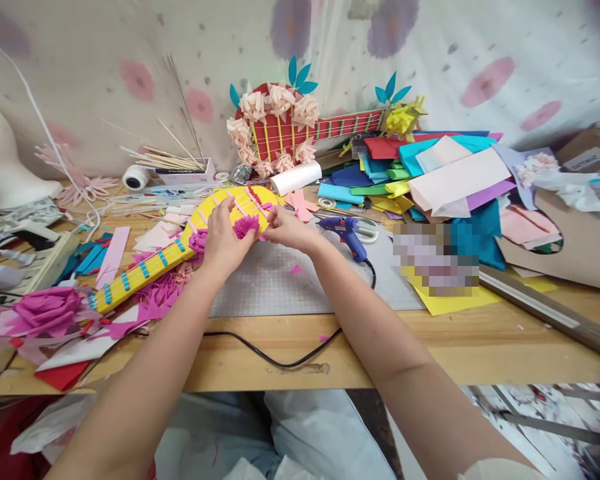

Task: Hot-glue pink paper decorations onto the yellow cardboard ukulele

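Forearms extend from the front edge over the counter toward the workpiece. Yellow paper guitar, the workpiece: located left of centre, body beneath the hands, neck angled toward the lower left over cut magenta paper. Left hand: grip wide, fingers spread over the guitar body, thumb at a magenta flower. Right hand: grip narrow, fingertips drawn together at the body's right edge; whether they hold a piece cannot be determined. Step in hand, as judged: setting flower trim along the body's lower edge. The next move probably calls for steadying the body with the left hand and pressing the trim with the right.

Surroundings: a pile of coloured paper occupies the right rear. A gridded cutting mat lies between the arms. A red paper guitar leans at the rear. Caution: the blue glue gun lies just beside the right forearm, and its black cord passes beneath that arm; a snag is possible. One pink scrap rests on the mat.
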### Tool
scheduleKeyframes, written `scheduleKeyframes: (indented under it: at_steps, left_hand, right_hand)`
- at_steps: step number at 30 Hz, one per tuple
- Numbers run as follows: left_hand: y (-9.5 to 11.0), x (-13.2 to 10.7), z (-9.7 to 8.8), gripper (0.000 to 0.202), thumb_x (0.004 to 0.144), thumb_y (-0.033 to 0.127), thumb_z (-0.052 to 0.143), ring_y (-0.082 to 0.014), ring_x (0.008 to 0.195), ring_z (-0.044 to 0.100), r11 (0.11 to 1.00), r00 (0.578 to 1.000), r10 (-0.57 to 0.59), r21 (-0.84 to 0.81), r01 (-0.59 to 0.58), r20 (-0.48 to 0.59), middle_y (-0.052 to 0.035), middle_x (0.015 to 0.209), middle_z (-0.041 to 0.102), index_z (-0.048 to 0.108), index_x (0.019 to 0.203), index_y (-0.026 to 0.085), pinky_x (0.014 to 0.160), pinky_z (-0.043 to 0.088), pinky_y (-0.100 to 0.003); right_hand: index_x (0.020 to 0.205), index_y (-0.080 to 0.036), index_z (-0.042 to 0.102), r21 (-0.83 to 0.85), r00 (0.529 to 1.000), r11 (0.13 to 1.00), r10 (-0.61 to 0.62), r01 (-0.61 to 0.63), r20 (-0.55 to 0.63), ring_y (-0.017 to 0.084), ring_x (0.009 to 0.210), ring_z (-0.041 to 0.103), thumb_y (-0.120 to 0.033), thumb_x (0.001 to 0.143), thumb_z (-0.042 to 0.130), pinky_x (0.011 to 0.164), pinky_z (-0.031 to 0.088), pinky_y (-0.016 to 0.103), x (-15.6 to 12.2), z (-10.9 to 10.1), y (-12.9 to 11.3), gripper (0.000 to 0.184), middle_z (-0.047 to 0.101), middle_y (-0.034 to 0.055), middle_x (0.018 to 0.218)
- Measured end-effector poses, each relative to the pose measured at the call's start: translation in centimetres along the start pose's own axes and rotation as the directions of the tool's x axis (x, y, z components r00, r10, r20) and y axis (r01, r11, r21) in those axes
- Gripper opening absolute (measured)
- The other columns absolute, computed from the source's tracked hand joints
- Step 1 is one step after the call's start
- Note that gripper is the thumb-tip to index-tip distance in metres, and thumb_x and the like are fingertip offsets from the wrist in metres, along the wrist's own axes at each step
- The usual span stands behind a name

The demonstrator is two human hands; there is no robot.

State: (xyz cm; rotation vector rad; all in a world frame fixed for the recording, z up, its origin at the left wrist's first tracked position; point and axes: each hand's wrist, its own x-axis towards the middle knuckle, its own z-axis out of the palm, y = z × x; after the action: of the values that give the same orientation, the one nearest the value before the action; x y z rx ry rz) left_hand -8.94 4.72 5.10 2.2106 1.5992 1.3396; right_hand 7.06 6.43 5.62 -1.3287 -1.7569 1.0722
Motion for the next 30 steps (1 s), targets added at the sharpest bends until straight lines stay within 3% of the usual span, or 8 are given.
scheduleKeyframes:
  at_steps: [18, 25, 30]
  left_hand:
    - [-0.1, -0.1, 0.1, 0.059, 0.069, 0.024, 0.066, -0.0251, 0.115, 0.05, 1.0, 1.0, -0.006, -0.014, 0.006, 0.025, -0.0122, 0.12, 0.053, 0.041, 0.122, 0.02, 0.1, 0.039, -0.045]
    - [0.0, -0.3, -0.2, 0.06, 0.069, 0.025, 0.064, -0.0255, 0.116, 0.05, 1.0, 0.999, -0.007, -0.009, 0.008, 0.05, -0.0128, 0.122, 0.052, 0.04, 0.124, 0.02, 0.097, 0.041, -0.044]
    - [0.6, -0.7, -0.6, 0.068, 0.062, 0.016, 0.065, -0.0276, 0.121, 0.045, 0.998, 0.995, 0.057, 0.024, -0.059, 0.087, -0.0115, 0.126, 0.049, 0.04, 0.125, 0.021, 0.104, 0.035, -0.047]
  right_hand:
    - [0.074, -0.023, 0.035, 0.031, 0.99, 0.992, 0.125, -0.124, -0.07, 0.013, 0.057, 0.052, -0.019, 0.06, 0.065, 0.05, 0.036, 0.023, 0.5, 0.7, 0.2, 0.034, 0.048, -0.0067, 0.056]
    - [0.078, -0.022, 0.036, 0.125, 0.986, 0.979, 0.166, -0.163, -0.016, 0.012, 0.053, 0.053, -0.02, 0.065, 0.063, 0.047, 0.037, 0.022, -0.3, 0.3, -0.9, 0.03, 0.058, -0.0035, 0.057]
    - [0.076, -0.022, 0.038, 0.226, 0.986, 0.96, 0.166, -0.166, 0.023, 0.01, 0.055, 0.056, -0.019, 0.067, 0.06, 0.047, 0.038, 0.02, -0.8, -0.1, -1.8, 0.023, 0.064, -0.001, 0.063]
